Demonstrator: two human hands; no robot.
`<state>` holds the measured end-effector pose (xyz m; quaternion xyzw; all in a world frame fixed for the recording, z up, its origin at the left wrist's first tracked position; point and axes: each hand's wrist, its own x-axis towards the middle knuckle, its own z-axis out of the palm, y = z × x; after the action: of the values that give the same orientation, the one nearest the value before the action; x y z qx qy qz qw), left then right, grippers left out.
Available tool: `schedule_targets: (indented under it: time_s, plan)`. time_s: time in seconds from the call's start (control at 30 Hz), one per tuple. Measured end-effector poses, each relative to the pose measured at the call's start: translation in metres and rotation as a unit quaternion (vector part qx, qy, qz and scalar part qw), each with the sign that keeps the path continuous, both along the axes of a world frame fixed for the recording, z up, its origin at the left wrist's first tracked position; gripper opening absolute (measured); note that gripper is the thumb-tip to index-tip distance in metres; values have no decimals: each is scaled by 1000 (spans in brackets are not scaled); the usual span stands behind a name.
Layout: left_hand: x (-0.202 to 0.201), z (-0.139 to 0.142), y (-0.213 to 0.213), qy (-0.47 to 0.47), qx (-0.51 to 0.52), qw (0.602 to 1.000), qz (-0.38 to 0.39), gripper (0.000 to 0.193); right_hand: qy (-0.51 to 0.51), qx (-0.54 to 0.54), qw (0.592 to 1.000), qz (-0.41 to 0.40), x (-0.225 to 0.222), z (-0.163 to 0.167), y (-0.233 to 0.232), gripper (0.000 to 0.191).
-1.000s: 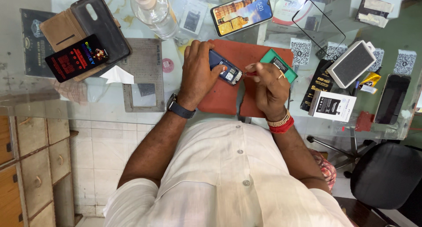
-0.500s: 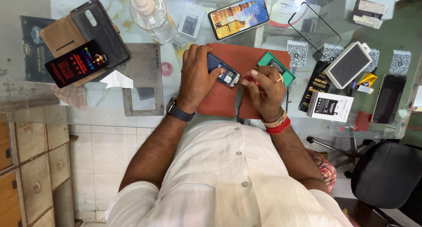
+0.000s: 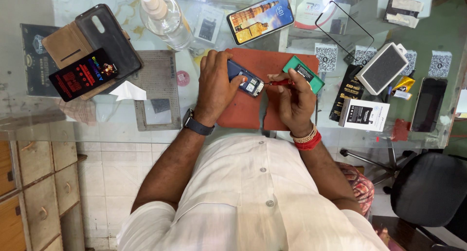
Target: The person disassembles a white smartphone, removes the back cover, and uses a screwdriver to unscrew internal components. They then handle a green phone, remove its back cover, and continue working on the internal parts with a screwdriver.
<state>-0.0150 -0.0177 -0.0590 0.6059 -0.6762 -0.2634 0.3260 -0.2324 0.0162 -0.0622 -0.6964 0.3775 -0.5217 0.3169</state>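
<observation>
- left hand: centre of the frame, closed round the upper-left end of a small dark-blue phone body with its back open, pinning it to the mat; dark watch on the wrist.
- small dark-blue phone body: lies on a red-brown rectangular work mat at centre; long axis runs from upper left to lower right, and the exposed lower-right end points at the right hand.
- right hand: just right of the phone, fingers pinched shut on a thin red-handled tool; the tool lies nearly level, its tip at the phone's open end. red and beaded bands on the wrist.
- key relation: phone lies left of the right hand, tool tip touching or just short of it, cannot tell which; the left hand is the nearer, already on it.
- green rectangular battery-like block: on the mat's upper-right corner, just above the right hand.
- clear plastic bottle: upper left-centre.
- lit smartphone: top centre, tilted.
- grey metal stencil plate: left of the mat.
- glass tabletop: bears everything.
</observation>
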Motion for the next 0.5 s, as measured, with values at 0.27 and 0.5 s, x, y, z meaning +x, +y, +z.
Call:
schedule_targets:
  time_s: [0.27,0.5]
  plan:
    - [-15,0,-1,8,-46,996,-78,64,-50,-20,997,-61,-11,-6,6,57]
    - [-27,-1,-5,22,-21,996,-86,63,-18,-30,998,-58,-14,2,1,58]
